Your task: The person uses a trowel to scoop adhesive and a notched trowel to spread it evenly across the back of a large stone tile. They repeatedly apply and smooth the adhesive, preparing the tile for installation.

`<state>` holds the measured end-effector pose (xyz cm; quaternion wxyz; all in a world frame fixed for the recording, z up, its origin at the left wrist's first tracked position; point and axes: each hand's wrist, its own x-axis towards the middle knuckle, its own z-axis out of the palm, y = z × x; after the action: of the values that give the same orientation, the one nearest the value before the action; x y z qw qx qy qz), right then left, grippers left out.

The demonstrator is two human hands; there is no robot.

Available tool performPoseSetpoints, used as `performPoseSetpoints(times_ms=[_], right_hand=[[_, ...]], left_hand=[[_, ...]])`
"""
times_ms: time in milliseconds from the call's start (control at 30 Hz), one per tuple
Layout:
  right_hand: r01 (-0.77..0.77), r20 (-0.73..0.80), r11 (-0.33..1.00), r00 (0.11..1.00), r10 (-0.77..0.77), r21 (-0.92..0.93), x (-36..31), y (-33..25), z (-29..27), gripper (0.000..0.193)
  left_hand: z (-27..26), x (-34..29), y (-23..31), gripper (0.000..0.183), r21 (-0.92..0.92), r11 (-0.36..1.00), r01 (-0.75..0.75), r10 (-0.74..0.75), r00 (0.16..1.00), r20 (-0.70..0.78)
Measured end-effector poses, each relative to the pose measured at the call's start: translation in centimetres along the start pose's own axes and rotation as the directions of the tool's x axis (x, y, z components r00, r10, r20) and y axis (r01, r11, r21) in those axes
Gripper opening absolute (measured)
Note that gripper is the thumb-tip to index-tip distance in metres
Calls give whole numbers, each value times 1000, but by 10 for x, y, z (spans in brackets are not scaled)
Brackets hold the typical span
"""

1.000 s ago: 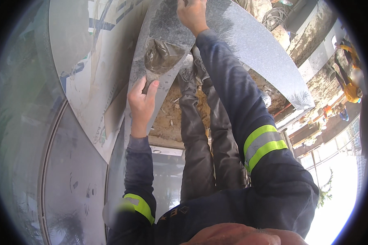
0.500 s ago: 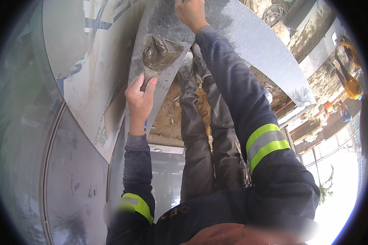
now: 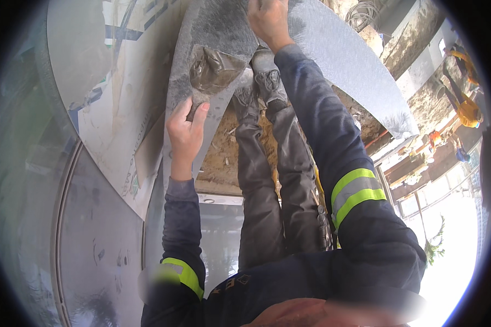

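Two bare hands reach ahead of you from navy sleeves with yellow-green bands. Your left hand pinches, between thumb and fingers, the narrow end of a shiny brown, crumpled-looking, fan-shaped piece, which is over the speckled grey slab with curved edges. Your right hand is at the slab's darker patch, its fingertips cut off by the upper edge, so you cannot tell whether it grasps anything. Your grey laced shoes show near the brown piece.

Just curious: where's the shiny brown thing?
The shiny brown thing is in the left hand, over the grey panel, left of centre in the head view.
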<state>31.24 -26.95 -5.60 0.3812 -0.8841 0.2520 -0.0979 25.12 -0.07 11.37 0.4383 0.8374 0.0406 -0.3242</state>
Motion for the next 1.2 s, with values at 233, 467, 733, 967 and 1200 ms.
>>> performPoseSetpoints(times_ms=[233, 467, 733, 967, 1200], right_hand=[[-6, -31, 1000, 999, 7, 27, -10, 3, -9, 47], [47, 83, 997, 996, -42, -58, -18, 32, -22, 49], [125, 155, 972, 983, -95, -198, -18, 49, -57, 45], [-605, 551, 701, 755, 355, 377, 45, 60, -154, 46], [-662, 881, 750, 344, 326, -19, 154, 175, -185, 36]], left_hand=[[1, 4, 2, 25, 20, 1000, -4, 4, 1000, 1], [6, 8, 11, 21, -79, 997, 19, -23, 999, -42], [10, 16, 20, 19, -128, 988, 84, -91, 995, -50], [7, 24, 24, 20, -88, 994, 58, -64, 995, -72], [3, 37, 30, 21, -63, 994, 92, -96, 993, -71]])
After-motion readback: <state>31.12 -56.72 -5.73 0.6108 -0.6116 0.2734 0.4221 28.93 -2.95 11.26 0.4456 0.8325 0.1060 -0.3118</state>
